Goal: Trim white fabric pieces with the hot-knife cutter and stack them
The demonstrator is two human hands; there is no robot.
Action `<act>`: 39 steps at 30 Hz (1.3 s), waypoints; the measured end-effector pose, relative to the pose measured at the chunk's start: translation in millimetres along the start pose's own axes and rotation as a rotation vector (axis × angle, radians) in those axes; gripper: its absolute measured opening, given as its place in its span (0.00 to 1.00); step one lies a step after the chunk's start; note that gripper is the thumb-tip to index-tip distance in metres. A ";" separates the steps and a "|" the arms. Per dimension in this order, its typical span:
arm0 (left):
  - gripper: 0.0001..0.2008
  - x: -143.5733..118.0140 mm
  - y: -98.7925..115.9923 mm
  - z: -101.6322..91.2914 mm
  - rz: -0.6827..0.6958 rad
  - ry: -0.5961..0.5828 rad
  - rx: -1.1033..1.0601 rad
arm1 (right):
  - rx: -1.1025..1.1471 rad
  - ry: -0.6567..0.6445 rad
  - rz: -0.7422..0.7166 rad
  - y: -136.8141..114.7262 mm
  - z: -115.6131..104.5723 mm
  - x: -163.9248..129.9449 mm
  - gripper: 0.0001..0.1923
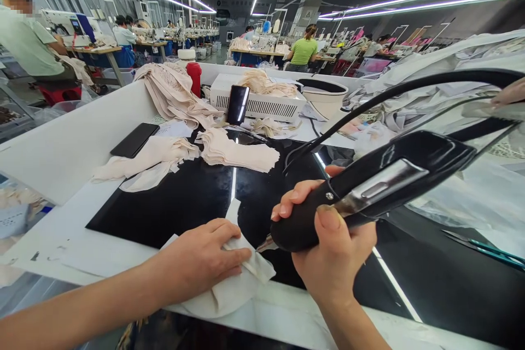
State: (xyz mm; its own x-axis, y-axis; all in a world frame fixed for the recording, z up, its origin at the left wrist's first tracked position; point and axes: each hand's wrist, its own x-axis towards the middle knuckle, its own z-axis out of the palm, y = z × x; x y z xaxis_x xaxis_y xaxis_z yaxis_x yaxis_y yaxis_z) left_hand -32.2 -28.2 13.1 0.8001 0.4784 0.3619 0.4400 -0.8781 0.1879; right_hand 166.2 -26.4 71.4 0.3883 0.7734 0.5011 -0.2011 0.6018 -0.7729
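Note:
My right hand (pixel 334 246) is wrapped around a black corded hand tool (pixel 303 216), thumb on its metal lever. The tool's thin metal tip (pixel 266 244) points left, at the edge of a cream fabric piece (pixel 233 295); whether it touches the cloth I cannot tell. My left hand (pixel 200 257) presses down on that fabric, fingers close together, gripping a fold near the tip. The cloth hangs a little over the table's front edge. Beyond the hands lies a stack of cut cream fabric pieces (pixel 240 152) on the black mat (pixel 184 202).
A dark phone (pixel 238 104) leans against a white vented box (pixel 258 99). Another dark flat phone (pixel 135 140) lies at the left by more fabric pieces (pixel 150 156). Teal-handled scissors (pixel 488 249) rest at the right. The tool's thick cable (pixel 369 101) arches overhead. Several people work behind.

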 end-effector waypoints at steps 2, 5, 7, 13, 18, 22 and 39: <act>0.11 -0.2 -0.5 0.8 -0.005 -0.002 -0.004 | 0.006 0.003 0.006 0.1 0.7 1.6 0.24; 0.11 -0.3 -0.8 1.3 -0.011 0.004 -0.018 | 0.026 0.010 -0.006 1.2 3.8 4.1 0.23; 0.11 -0.2 -0.6 1.2 -0.014 0.008 -0.025 | 0.038 0.007 -0.020 2.7 6.1 5.2 0.22; 0.12 -0.7 0.8 1.4 -0.021 0.020 -0.026 | 0.012 -0.030 -0.005 8.1 8.7 4.9 0.20; 0.13 -1.3 -1.0 3.3 -0.024 0.031 -0.031 | 0.059 -0.011 -0.015 12.9 12.7 5.2 0.20; 0.14 -1.4 -1.3 3.5 -0.031 0.001 -0.036 | 0.081 -0.006 -0.036 17.2 16.1 6.8 0.24; 0.13 24.2 -42.0 -9.4 0.201 0.013 -0.113 | 0.008 -0.035 -0.041 18.5 16.9 6.7 0.23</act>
State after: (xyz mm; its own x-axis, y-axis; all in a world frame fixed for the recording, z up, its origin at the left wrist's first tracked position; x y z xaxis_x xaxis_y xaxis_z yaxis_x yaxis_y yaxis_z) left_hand -35.1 20.1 22.6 0.8613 0.2943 0.4142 0.2231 -0.9515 0.2120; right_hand 149.9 -6.7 67.0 0.3648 0.7544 0.5457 -0.1928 0.6346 -0.7484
